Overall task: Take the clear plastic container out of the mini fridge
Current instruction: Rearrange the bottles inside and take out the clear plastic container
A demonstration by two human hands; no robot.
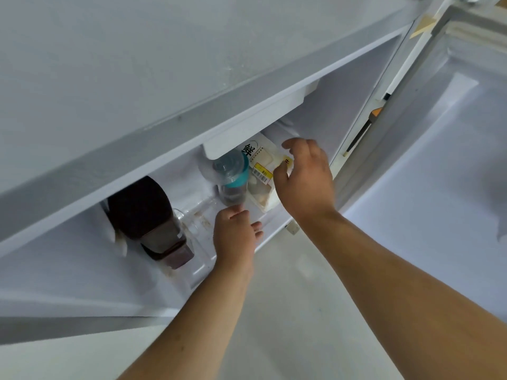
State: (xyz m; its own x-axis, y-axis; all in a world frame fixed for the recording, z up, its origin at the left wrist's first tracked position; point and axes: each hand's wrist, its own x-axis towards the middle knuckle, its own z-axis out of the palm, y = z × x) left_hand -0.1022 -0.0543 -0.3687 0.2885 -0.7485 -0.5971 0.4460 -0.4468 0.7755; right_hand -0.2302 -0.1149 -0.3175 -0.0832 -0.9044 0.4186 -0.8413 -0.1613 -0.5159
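The mini fridge (170, 149) stands open below me. On its floor at the right leans a clear plastic container (261, 171) of pale food with a printed label and a yellow price sticker. My right hand (304, 179) is on the container's right edge, thumb pressed on the sticker and fingers curled over the far side. My left hand (236, 237) hovers low at the fridge's front lip, fingers loosely apart, index tip touching the base of a clear bottle (231, 176) with a teal band. The container's right part is hidden by my hand.
A dark brown lidded jug (148, 215) sits at the left of the compartment, with a small clear cup (179, 215) beside it. A white shelf block (247, 127) overhangs the bottle. The open door (439, 133) is at the right, pale floor (288, 311) below.
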